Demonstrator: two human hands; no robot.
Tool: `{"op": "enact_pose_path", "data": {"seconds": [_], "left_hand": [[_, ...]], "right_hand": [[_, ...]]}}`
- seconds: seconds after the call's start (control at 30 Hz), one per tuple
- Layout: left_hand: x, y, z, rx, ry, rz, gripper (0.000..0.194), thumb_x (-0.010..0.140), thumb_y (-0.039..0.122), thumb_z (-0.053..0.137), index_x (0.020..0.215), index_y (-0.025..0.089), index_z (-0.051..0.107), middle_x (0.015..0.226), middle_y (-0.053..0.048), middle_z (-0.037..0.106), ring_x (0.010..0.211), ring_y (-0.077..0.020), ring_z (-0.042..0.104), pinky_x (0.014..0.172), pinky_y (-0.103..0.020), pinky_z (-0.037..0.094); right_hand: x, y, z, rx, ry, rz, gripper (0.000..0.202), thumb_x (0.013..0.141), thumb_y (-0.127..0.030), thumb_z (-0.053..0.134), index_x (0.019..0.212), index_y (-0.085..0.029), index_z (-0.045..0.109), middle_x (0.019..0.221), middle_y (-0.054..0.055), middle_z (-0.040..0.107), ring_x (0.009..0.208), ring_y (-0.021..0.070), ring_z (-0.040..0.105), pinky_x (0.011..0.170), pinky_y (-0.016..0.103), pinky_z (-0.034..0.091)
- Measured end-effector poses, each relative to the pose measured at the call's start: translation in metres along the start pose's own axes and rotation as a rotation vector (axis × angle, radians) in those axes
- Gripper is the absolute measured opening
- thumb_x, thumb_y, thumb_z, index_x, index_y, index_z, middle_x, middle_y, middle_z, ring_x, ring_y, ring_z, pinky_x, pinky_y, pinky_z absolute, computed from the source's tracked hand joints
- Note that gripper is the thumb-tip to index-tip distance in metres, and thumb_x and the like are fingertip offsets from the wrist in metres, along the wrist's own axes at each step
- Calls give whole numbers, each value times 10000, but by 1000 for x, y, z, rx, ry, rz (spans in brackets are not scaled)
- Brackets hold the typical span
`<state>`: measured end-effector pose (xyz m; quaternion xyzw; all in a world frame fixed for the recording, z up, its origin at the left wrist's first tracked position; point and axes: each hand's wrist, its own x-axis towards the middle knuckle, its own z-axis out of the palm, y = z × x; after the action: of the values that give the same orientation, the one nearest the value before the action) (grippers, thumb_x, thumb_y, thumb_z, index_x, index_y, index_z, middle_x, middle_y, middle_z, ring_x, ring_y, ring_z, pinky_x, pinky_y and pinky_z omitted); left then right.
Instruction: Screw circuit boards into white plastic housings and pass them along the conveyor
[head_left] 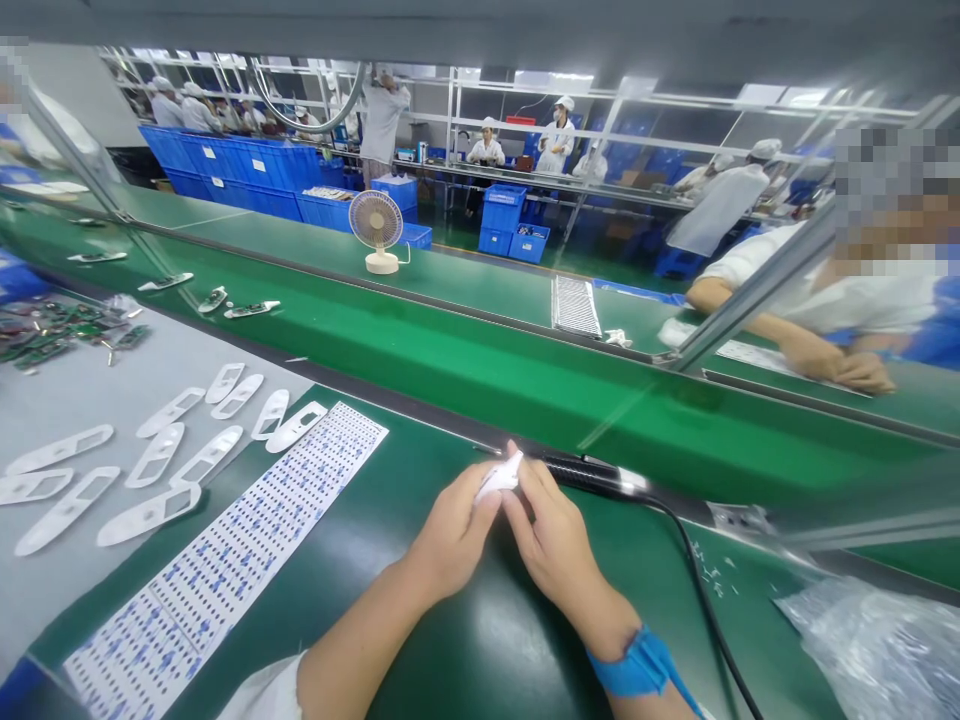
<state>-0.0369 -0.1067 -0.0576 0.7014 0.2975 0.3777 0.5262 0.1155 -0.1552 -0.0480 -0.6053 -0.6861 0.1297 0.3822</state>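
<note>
Over the green worktop, my left hand and my right hand meet around a small white plastic shell. Fingers of both hands are closed on it, and much of the part is hidden by them. A blue wrist strap circles my right wrist. To the left lies a long printed sheet of stickers with blue and dark marks. Beyond it, several white plastic housings with oblong cutouts are spread on a grey mat. Just behind my hands is a black cylindrical tool with a cord.
A green conveyor belt runs across, carrying several housings with circuit boards. Loose circuit boards lie at far left. A clear plastic bag sits at right near tiny white pieces. A fan and a co-worker's hands are across the belt.
</note>
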Motion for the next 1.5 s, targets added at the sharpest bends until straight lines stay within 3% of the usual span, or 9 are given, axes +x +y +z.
{"op": "enact_pose_path", "data": {"seconds": [0.2, 0.37, 0.47, 0.6, 0.87, 1.07, 1.23, 1.33, 1.5], "left_hand": [[2, 0, -7, 25, -55, 31, 342, 1004, 339, 467, 1295, 252, 624, 1200, -76, 675, 1073, -258, 606, 945, -353, 438], [0, -1, -12, 96, -47, 9, 274, 1001, 335, 485, 1208, 239, 637, 1125, -55, 701, 984, -225, 642, 854, -308, 457], [0, -1, -12, 81, -47, 16, 254, 996, 340, 500, 1166, 235, 657, 1108, -52, 708, 985, -220, 647, 851, -296, 461], [-1, 1, -12, 55, -43, 10, 258, 996, 338, 500, 1154, 239, 678, 1087, -51, 719, 970, -221, 656, 843, -295, 465], [-3, -2, -13, 78, -18, 24, 261, 1000, 352, 495, 1153, 242, 675, 1069, -52, 723, 952, -220, 659, 837, -298, 470], [-3, -4, -11, 108, -6, 25, 244, 979, 381, 528, 1105, 229, 671, 999, -58, 709, 865, -213, 643, 763, -292, 460], [-4, -2, -9, 86, -6, 7, 243, 981, 409, 519, 1059, 214, 642, 904, -37, 685, 731, -171, 599, 667, -268, 425], [-4, -3, -8, 39, -9, -43, 277, 984, 452, 508, 1000, 196, 612, 810, -23, 651, 651, -147, 559, 611, -257, 404], [-4, -6, -6, -106, -7, -83, 303, 986, 480, 502, 1025, 186, 565, 802, -12, 640, 639, -134, 574, 604, -245, 431]], "right_hand": [[2, 3, -13, 191, -74, 35, 423, 1007, -359, 473, 1403, -221, 518, 920, 37, 606, 719, 163, 572, 678, 292, 511], [5, 3, -21, 388, -83, 89, 269, 965, -381, 555, 1164, -231, 657, 1009, 51, 631, 791, 165, 593, 666, 271, 495], [6, -1, -20, 486, -107, 130, 238, 954, -392, 572, 1103, -231, 663, 1066, 63, 636, 853, 177, 612, 707, 278, 513], [5, -6, -16, 585, -116, 167, 241, 958, -422, 563, 1070, -220, 634, 1001, 61, 628, 801, 174, 601, 682, 285, 529], [2, -9, -6, 613, -67, 129, 189, 971, -379, 560, 1051, -215, 606, 917, 40, 617, 766, 162, 609, 678, 277, 531], [4, -12, -13, 455, 0, 2, 116, 949, -321, 607, 995, -221, 646, 928, 39, 652, 784, 161, 615, 676, 265, 517], [4, -9, -19, 314, 47, -68, 339, 917, -264, 651, 1250, -232, 599, 1003, 47, 688, 788, 159, 641, 707, 268, 549], [2, -9, -20, 259, 27, -72, 417, 901, -245, 674, 1306, -225, 576, 1041, 56, 700, 791, 160, 654, 720, 267, 561], [3, -8, -19, 244, 12, -130, 534, 926, -202, 627, 1438, -230, 480, 904, 23, 675, 720, 143, 621, 715, 264, 559]]}}
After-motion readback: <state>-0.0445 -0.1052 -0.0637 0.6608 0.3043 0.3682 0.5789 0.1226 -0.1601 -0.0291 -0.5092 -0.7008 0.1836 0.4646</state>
